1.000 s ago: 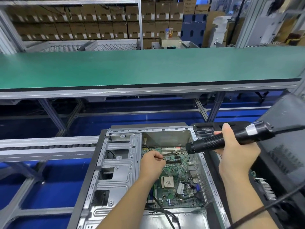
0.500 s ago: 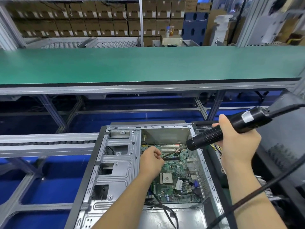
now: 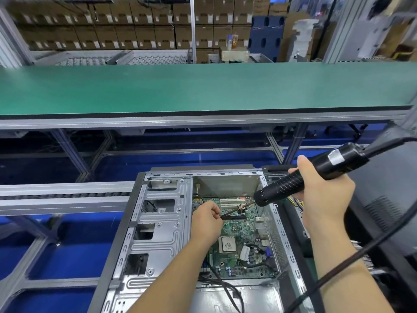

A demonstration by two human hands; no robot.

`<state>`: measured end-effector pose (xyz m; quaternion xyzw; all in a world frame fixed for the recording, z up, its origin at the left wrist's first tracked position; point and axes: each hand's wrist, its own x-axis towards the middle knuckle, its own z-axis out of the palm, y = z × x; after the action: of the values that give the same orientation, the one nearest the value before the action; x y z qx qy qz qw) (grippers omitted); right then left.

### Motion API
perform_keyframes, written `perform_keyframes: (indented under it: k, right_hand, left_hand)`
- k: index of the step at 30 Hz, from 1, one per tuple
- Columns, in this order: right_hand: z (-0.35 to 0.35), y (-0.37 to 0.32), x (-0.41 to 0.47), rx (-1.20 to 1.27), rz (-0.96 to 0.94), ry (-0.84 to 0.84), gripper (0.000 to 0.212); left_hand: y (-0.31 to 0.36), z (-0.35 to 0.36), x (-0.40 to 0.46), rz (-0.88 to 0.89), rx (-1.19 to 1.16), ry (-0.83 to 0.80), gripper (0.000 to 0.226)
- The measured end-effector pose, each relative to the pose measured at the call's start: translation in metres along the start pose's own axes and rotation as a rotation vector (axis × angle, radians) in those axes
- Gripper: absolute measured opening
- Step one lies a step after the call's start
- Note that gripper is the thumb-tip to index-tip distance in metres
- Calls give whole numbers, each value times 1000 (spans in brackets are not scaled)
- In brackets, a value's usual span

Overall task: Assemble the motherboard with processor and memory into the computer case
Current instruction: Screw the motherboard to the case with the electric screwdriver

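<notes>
Item: computer case (image 3: 158, 222), open side up, lower centre of the frame. Metal drive-bay plate occupies its left half.

Item: motherboard (image 3: 239, 240), green, lying flat inside the case, lower centre right. Processor (image 3: 228, 244) seated in its socket near the board's middle. White expansion slots (image 3: 232, 201) along the board's upper edge. Memory: not made out with certainty.

Item: electric screwdriver (image 3: 316, 175), black, corded, centre right, tilted down and left; its bit (image 3: 232, 212) reaches over the upper part of the board.

Item: right hand (image 3: 325, 195), centre right, fingers wrapped round the screwdriver body.

Item: left hand (image 3: 206, 221), centre, over the board's upper left; fingers curled, pinching at the bit's tip. Whether a screw sits there is too small to tell.

Item: green table (image 3: 203, 89), across the upper half of the frame. Stacked cardboard boxes (image 3: 112, 26) behind it, upper left.

Step in hand (judgement): fastening the board to the case, with the bit being steadied or loaded near a mounting point.

Next move (judgement): set the tip squarely in the screw hole, bring the driver nearer upright, free the left fingers, then drive. A slip risks scoring the board.
</notes>
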<state>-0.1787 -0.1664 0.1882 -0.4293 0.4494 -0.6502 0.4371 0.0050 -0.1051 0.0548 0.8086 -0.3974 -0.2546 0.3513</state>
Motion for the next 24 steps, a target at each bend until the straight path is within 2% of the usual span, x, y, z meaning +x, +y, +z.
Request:
perform_keyframes:
  k: [10, 24]
  right_hand:
    - [0, -3, 4, -11, 2, 24, 18]
    - [-3, -2, 5, 6, 32, 24, 17]
  left_hand:
    - [1, 0, -2, 92, 96, 23, 24]
    - [-4, 3, 0, 133, 85, -10, 25]
